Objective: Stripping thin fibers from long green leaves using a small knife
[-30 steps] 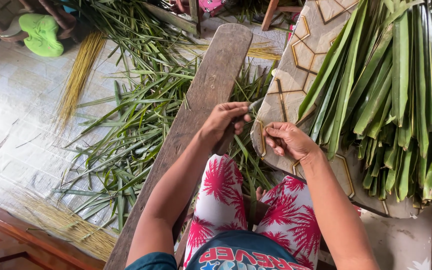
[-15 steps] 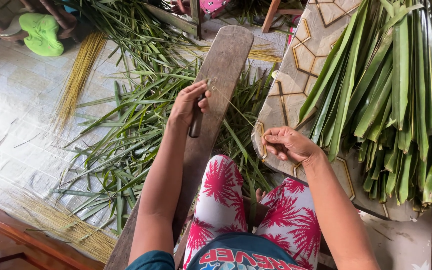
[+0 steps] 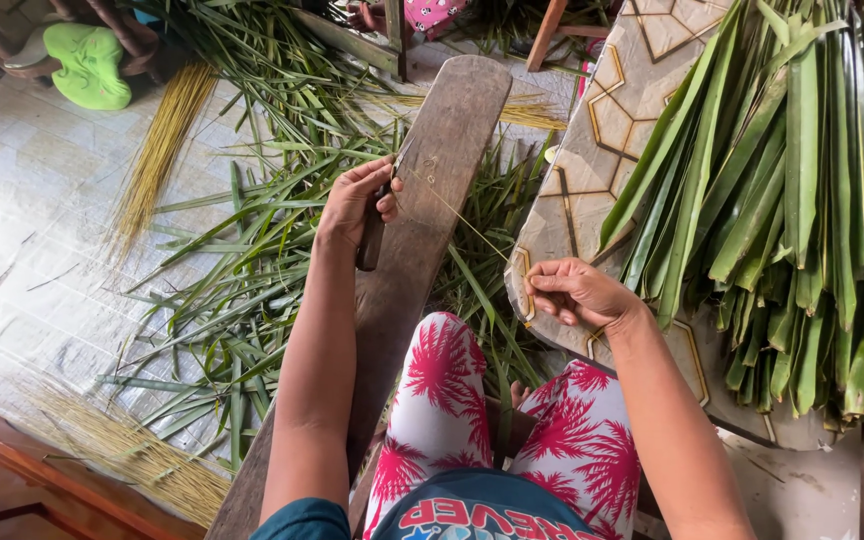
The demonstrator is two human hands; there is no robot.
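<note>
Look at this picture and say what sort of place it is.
Probably a home workspace for stripping palm leaves: green leaf scraps litter the tiled floor, bundles of yellow midribs lie nearby, and stacked leaves wait.

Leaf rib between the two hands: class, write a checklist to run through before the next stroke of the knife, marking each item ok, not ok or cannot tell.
1. Left hand has a closed grip on the knife: ok.
2. Right hand pinches the near end of the rib: ok.
3. Rib runs straight and taut from hand to hand: ok.
4. Blade clear of the right fingers: ok, the hands are well apart.
5. Blade edge and its angle on the rib: cannot tell, hidden by the left hand.
6. Plank lies under the rib: ok.
</note>
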